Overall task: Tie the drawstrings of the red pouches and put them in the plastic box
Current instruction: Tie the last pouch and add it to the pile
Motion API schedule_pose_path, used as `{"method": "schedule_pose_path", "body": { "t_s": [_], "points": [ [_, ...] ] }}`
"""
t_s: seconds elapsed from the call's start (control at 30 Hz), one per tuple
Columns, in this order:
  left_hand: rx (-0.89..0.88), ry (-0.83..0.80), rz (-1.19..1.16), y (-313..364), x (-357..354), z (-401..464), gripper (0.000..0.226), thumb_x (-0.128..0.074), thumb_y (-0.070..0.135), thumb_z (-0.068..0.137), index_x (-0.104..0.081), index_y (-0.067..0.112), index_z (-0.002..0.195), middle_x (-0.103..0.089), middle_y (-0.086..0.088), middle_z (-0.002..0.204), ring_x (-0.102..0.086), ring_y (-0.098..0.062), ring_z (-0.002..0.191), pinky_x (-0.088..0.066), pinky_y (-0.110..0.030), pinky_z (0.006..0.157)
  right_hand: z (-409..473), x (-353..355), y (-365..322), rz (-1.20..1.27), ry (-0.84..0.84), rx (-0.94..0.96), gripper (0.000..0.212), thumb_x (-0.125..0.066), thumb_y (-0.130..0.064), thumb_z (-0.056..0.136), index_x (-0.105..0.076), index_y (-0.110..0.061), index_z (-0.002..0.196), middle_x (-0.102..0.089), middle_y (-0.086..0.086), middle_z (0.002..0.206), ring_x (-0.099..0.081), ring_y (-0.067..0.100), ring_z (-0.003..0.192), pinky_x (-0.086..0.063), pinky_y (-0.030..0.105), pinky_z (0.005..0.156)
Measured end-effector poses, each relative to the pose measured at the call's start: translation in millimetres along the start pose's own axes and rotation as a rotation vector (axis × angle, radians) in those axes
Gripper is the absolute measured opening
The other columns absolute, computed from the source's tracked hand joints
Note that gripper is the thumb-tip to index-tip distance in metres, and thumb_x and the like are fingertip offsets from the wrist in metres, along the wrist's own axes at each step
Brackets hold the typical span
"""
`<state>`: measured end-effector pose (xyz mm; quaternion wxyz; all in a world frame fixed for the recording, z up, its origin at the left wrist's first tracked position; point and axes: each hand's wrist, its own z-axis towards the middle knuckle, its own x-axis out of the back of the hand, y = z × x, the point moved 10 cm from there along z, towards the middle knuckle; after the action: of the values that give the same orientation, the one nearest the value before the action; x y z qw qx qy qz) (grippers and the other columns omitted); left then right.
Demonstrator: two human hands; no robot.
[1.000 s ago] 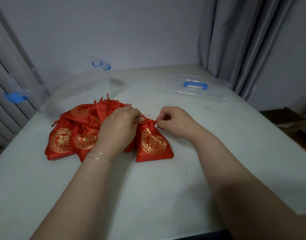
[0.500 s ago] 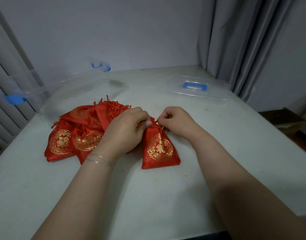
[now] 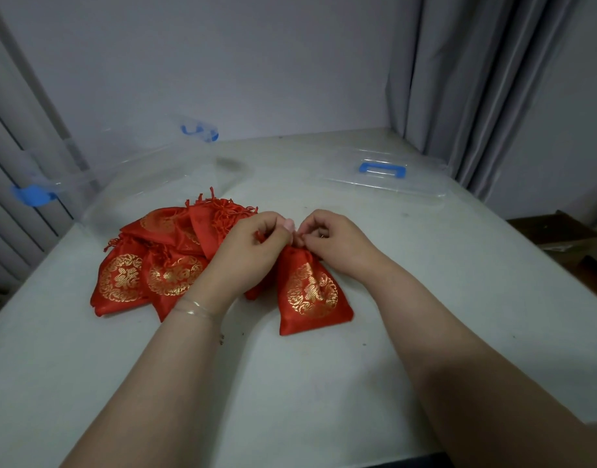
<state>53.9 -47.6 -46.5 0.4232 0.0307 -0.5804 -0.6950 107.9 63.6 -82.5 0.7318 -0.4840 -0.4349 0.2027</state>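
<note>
- The red pouch (image 3: 312,292) lies flat on the table (image 3: 290,393), bare tabletop on its near side.
- Left hand (image 3: 253,251) and right hand (image 3: 337,244) pinch its drawstrings at the neck; the knot is hidden.
- Left of the pouch, the pouch pile (image 3: 155,265); beyond that, the clear plastic box (image 3: 128,187), hard to outline.

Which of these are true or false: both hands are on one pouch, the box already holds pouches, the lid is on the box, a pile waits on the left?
1. Both hands work at one pouch's neck. True: left hand and right hand pinch the drawstrings of the single pouch.
2. The plastic box holds pouches. False: none visible inside.
3. The lid is on the box. False: it lies apart on the table.
4. A pile of pouches lies left. True.
</note>
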Motion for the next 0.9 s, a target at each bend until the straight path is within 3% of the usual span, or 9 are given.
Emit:
{"method": "schedule_pose_path", "body": {
  "t_s": [0.13, 0.23, 0.37, 0.5, 0.63, 0.77, 0.9],
  "points": [
    [0.101, 0.131, -0.03, -12, 14, 1, 0.033, -0.053, 0.024, 0.095, -0.065, 0.005, 0.071, -0.062, 0.005, 0.064, -0.053, 0.005, 0.058, -0.039, -0.01, 0.06, -4, 1, -13, 0.068, 0.008, 0.054, 0.016, -0.057, -0.004, 0.082, -0.057, -0.02, 0.078, -0.058, 0.0, 0.064, -0.058, 0.01, 0.056, -0.05, 0.032, 0.065],
    [0.223, 0.124, -0.164, -29, 12, 0, 0.019, -0.064, 0.021, 0.088, -0.069, 0.003, 0.083, -0.066, 0.0, 0.069, -0.059, -0.003, 0.063, -0.046, -0.017, 0.065, -6, 0, -21, 0.06, 0.031, 0.125, 0.02, -0.059, -0.008, 0.083, -0.055, -0.027, 0.077, -0.054, -0.006, 0.067, -0.053, 0.007, 0.059, -0.049, 0.034, 0.065],
    [0.282, 0.077, -0.218, -36, 7, -1, 0.005, -0.069, 0.003, 0.082, -0.068, 0.005, 0.086, -0.064, -0.001, 0.066, -0.058, -0.004, 0.06, -0.047, -0.015, 0.062, -11, -2, -33, -0.049, 0.039, 0.225, 0.015, -0.06, -0.01, 0.085, -0.056, -0.025, 0.084, -0.052, -0.013, 0.072, -0.049, -0.002, 0.059, -0.037, 0.014, 0.059],
    [0.244, 0.075, -0.107, -34, 10, 1, 0.018, -0.073, 0.002, 0.078, -0.069, -0.001, 0.095, -0.064, -0.017, 0.08, -0.057, -0.015, 0.074, -0.049, -0.022, 0.071, -16, -5, -49, -0.188, 0.034, 0.36, 0.015, -0.06, -0.012, 0.085, -0.058, -0.027, 0.085, -0.052, -0.011, 0.088, -0.049, 0.004, 0.065, -0.043, 0.025, 0.066],
    [0.179, 0.069, 0.016, -27, 10, 2, 0.007, -0.074, 0.005, 0.077, -0.071, 0.005, 0.084, -0.064, -0.008, 0.075, -0.053, -0.011, 0.07, -0.043, -0.02, 0.066, -18, -8, -55, -0.254, 0.038, 0.422, 0.012, -0.059, -0.012, 0.083, -0.062, -0.024, 0.086, -0.053, -0.009, 0.094, -0.054, 0.011, 0.069, -0.048, 0.035, 0.071],
    [0.157, 0.075, 0.002, -21, 9, 0, 0.006, -0.071, 0.011, 0.082, -0.072, 0.005, 0.08, -0.067, -0.006, 0.072, -0.055, -0.006, 0.065, -0.043, -0.022, 0.065, -15, -5, -51, -0.003, 0.018, 0.343, 0.028, -0.047, -0.003, 0.09, -0.062, -0.027, 0.092, -0.057, -0.015, 0.092, -0.057, 0.012, 0.066, -0.05, 0.03, 0.068],
    [0.162, 0.051, -0.108, -20, 7, -1, 0.007, -0.069, 0.012, 0.084, -0.073, 0.006, 0.085, -0.07, -0.018, 0.089, -0.062, -0.017, 0.081, -0.049, -0.033, 0.08, -9, -14, -32, 0.029, -0.079, 0.179, 0.028, -0.037, -0.009, 0.099, -0.057, -0.023, 0.112, -0.058, -0.017, 0.078, -0.051, -0.001, 0.057, -0.045, 0.022, 0.064]
  ]
}}
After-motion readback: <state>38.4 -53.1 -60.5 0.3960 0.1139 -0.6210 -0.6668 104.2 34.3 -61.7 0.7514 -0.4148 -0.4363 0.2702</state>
